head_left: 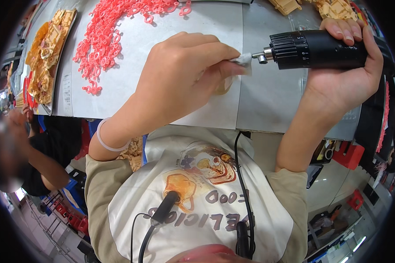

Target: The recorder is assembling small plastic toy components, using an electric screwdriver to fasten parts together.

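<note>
My right hand (340,87) is wrapped round the black body of an electric screwdriver (324,50) with a ribbed adjusting collar. The tool lies level, its metal tip aimed left. Between thumb and forefinger, my left hand (184,72) pinches a small crumpled whitish-grey piece (245,60), cloth or film, I cannot tell which. That piece is right at the end of the screwdriver's tip; its edge is blurred. Something yellowish shows below my left fingers, mostly hidden. Many small pink-red plastic parts (102,41) lie heaped beyond my left hand.
On the left of the grey-white table (267,105) stands a tray (66,41) of cream and orange plastic parts. More cream parts (335,9) are at the far right. Another person (39,162) sits at left. A black cable (238,175) hangs before my apron.
</note>
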Action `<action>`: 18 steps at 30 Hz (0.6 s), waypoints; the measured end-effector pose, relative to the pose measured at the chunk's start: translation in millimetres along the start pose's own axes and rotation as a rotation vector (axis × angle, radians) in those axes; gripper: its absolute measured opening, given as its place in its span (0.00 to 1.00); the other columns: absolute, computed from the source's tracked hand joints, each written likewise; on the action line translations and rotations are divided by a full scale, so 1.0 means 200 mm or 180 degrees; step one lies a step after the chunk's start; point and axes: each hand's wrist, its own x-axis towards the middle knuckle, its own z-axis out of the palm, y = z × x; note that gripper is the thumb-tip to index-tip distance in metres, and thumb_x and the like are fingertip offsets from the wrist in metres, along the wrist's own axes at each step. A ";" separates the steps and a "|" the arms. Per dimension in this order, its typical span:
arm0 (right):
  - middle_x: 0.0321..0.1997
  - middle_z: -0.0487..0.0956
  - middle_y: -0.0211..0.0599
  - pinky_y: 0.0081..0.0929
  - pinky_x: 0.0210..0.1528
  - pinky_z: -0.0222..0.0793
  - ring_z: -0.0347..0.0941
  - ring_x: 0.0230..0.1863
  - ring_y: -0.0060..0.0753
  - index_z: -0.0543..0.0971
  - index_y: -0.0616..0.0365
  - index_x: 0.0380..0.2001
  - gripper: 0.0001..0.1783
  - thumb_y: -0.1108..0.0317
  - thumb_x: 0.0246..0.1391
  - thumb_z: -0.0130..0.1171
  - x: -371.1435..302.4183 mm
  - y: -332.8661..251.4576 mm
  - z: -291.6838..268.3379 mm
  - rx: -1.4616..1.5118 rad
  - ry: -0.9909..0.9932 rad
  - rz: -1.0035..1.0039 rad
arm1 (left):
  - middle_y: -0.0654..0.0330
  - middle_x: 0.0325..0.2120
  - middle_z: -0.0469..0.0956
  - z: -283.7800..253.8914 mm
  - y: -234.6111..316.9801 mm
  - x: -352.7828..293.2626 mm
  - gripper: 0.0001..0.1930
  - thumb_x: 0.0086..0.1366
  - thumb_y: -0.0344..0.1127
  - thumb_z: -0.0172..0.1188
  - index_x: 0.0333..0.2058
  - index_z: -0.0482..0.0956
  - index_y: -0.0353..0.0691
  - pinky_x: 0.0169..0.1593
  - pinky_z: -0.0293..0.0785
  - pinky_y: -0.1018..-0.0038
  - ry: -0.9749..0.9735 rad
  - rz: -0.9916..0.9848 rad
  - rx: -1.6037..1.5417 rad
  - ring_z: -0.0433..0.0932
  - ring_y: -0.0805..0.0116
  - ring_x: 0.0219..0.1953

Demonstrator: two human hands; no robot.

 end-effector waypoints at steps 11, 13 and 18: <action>0.25 0.65 0.32 0.26 0.38 0.65 0.64 0.27 0.26 0.66 0.61 0.29 0.08 0.78 0.48 0.55 0.04 -0.12 -0.12 0.0087 -0.0059 0.0124 | 0.62 0.28 0.81 -0.06 -0.02 0.01 0.10 0.63 0.30 0.64 0.41 0.82 0.31 0.34 0.74 0.81 0.0426 -0.0450 -0.0855 0.77 0.78 0.28; 0.25 0.65 0.32 0.26 0.37 0.65 0.64 0.27 0.26 0.66 0.61 0.29 0.08 0.78 0.48 0.55 0.01 -0.07 -0.06 0.0106 -0.0053 0.0160 | 0.62 0.25 0.80 0.00 0.04 0.05 0.09 0.60 0.28 0.66 0.38 0.81 0.30 0.30 0.72 0.79 0.0439 -0.0334 -0.0819 0.75 0.76 0.25; 0.25 0.65 0.32 0.25 0.37 0.65 0.64 0.27 0.26 0.66 0.61 0.29 0.08 0.78 0.47 0.55 0.01 -0.07 -0.05 0.0133 -0.0089 0.0238 | 0.58 0.20 0.76 0.01 0.07 0.04 0.08 0.55 0.26 0.68 0.32 0.80 0.30 0.24 0.67 0.76 0.0205 0.0232 0.0144 0.73 0.70 0.20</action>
